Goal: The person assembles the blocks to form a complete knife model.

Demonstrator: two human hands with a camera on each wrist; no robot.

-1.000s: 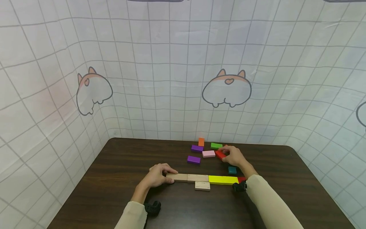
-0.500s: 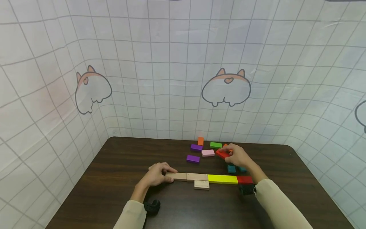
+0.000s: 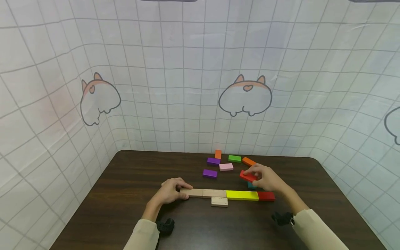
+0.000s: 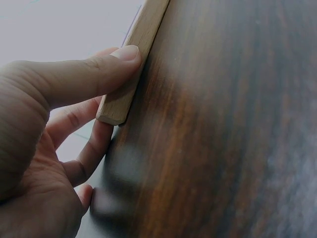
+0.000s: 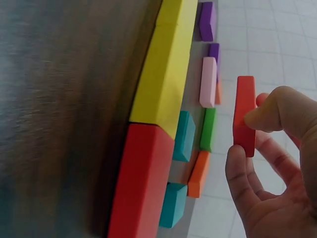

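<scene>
My left hand pinches the left end of a plain wooden block, thumb on its near side. That block starts a straight row that runs right through another wooden block and yellow blocks to a red block. Behind the right end of this row, my right hand holds a second red block between thumb and fingers. In the right wrist view it appears beyond two teal blocks, which stand behind the row.
A loose wooden block lies against the row's near side. Farther back are purple blocks, a pink block, a green block and orange blocks. A white gridded cloth hangs behind the dark table.
My right hand has brought the red block nearer and to the right, away from the loose blocks at the back, uncovering an orange one. The left hand stays at the row's end.
</scene>
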